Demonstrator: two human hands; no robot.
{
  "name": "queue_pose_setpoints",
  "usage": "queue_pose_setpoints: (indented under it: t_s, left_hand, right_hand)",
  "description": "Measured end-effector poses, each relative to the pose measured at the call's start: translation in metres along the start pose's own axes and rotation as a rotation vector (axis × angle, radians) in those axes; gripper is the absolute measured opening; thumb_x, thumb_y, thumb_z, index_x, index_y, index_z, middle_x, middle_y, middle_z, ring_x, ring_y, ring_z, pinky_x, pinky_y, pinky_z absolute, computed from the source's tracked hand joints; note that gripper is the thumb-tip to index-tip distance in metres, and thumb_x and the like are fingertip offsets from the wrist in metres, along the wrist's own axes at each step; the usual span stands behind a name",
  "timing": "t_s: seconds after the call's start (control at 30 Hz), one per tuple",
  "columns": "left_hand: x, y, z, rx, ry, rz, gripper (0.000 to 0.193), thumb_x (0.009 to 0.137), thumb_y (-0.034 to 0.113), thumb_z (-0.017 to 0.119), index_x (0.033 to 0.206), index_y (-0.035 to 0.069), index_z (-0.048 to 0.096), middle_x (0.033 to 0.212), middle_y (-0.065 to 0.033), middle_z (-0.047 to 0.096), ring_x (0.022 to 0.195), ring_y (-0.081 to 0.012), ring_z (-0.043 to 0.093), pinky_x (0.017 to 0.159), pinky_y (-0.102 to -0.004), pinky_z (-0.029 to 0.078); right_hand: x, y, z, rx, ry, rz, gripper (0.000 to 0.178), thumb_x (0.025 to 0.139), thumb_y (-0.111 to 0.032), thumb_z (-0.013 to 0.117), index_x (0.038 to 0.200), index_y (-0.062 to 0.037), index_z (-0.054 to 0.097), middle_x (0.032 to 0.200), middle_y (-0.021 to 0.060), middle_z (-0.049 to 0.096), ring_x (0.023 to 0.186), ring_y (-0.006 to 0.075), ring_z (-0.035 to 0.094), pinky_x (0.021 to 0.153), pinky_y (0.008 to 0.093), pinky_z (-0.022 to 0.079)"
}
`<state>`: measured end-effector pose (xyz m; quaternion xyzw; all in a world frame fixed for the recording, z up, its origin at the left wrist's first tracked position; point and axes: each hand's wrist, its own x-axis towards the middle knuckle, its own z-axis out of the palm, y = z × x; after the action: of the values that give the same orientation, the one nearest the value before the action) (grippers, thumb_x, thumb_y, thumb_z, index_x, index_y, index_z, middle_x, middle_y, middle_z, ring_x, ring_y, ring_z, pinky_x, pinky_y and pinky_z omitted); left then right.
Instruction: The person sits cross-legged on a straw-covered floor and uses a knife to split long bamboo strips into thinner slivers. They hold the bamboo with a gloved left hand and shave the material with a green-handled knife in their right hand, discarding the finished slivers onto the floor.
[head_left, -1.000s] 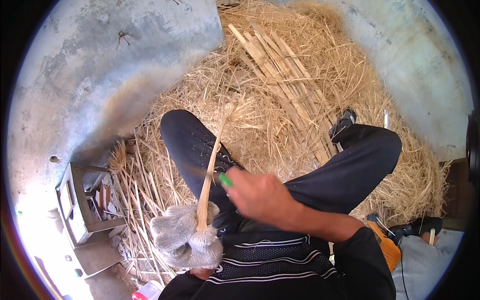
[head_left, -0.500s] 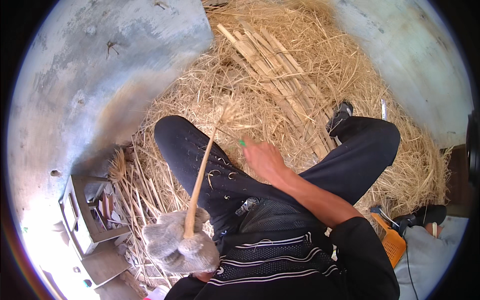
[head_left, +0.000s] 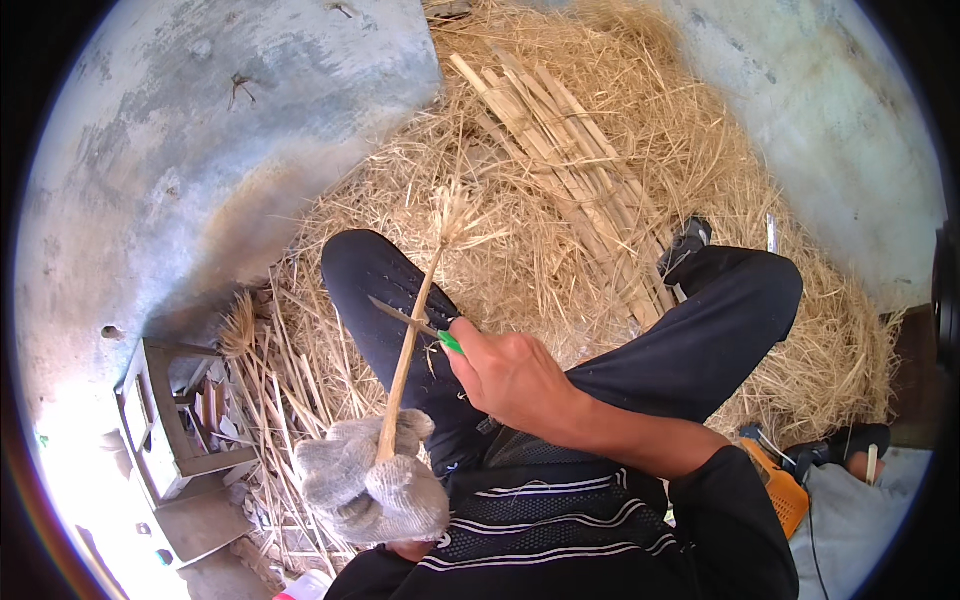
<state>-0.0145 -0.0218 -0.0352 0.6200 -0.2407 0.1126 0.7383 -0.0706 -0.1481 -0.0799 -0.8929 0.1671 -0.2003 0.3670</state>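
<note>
Stalk (head_left: 402, 375) in gloved left hand (head_left: 372, 485), knife (head_left: 449, 342) in right hand (head_left: 520, 385), apparently touching

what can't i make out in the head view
All in the head view:
Green knife handle: mostly covered by the right hand.
Lower end of the stalk: hidden in the gloved left hand.
Red-and-white object: cut off by the lower edge.
Pieces inside the wooden frame: too small to identify.
</note>
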Motion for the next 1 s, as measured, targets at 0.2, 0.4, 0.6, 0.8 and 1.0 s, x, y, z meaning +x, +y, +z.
queue_pose_setpoints:
  t_s: [0.2, 0.4, 0.6, 0.8, 1.0]
  left_hand:
    - [0.004, 0.004, -0.004, 0.067, -0.143, 0.015, 0.04, 0.084, 0.031, 0.073, 0.069, -0.004, 0.061, 0.069, -0.0161, 0.066, 0.061, -0.024, 0.066, 0.057, -0.0338, 0.057]
    - [0.001, -0.005, 0.002, -0.016, -0.058, 0.056, 0.034, 0.087, 0.03, 0.072, 0.079, 0.0, 0.059, 0.074, -0.012, 0.06, 0.063, -0.0212, 0.063, 0.056, -0.0331, 0.056]
    - [-0.003, 0.004, -0.005, -0.048, -0.105, -0.025, 0.032, 0.085, 0.029, 0.075, 0.083, -0.001, 0.066, 0.078, -0.0129, 0.067, 0.068, -0.0221, 0.066, 0.063, -0.0324, 0.055]
    - [-0.014, -0.021, -0.023, 0.068, 0.18, -0.078, 0.03, 0.088, 0.026, 0.072, 0.09, 0.001, 0.057, 0.079, -0.0097, 0.054, 0.064, -0.0187, 0.061, 0.052, -0.0291, 0.053]
    - [0.001, 0.003, -0.001, 0.007, 0.065, -0.081, 0.033, 0.082, 0.026, 0.076, 0.082, -0.005, 0.062, 0.069, -0.0165, 0.066, 0.06, -0.0225, 0.065, 0.057, -0.0307, 0.054]
  right_hand:
    - [0.001, -0.002, 0.0, -0.038, -0.053, 0.017, 0.017, 0.096, -0.018, 0.058, 0.092, -0.0025, 0.052, 0.057, 0.0159, 0.055, 0.051, 0.0341, 0.061, 0.044, 0.0436, 0.048]
    - [-0.003, -0.015, -0.013, 0.083, -0.065, -0.036, 0.015, 0.094, -0.016, 0.059, 0.093, -0.0014, 0.053, 0.059, 0.0178, 0.056, 0.052, 0.036, 0.06, 0.045, 0.0439, 0.046]
    - [-0.007, -0.013, -0.007, 0.129, -0.017, -0.032, 0.015, 0.087, -0.007, 0.066, 0.09, -0.0011, 0.052, 0.065, 0.0164, 0.058, 0.054, 0.0356, 0.06, 0.048, 0.0439, 0.047]
    - [-0.011, -0.03, -0.019, 0.152, -0.012, -0.11, 0.016, 0.087, -0.009, 0.065, 0.091, -0.0011, 0.052, 0.064, 0.0175, 0.058, 0.054, 0.0357, 0.061, 0.048, 0.0441, 0.047]
    - [-0.014, -0.028, -0.015, 0.115, -0.031, -0.131, 0.015, 0.089, -0.01, 0.065, 0.09, -0.001, 0.052, 0.061, 0.0169, 0.057, 0.053, 0.0352, 0.061, 0.047, 0.043, 0.048]
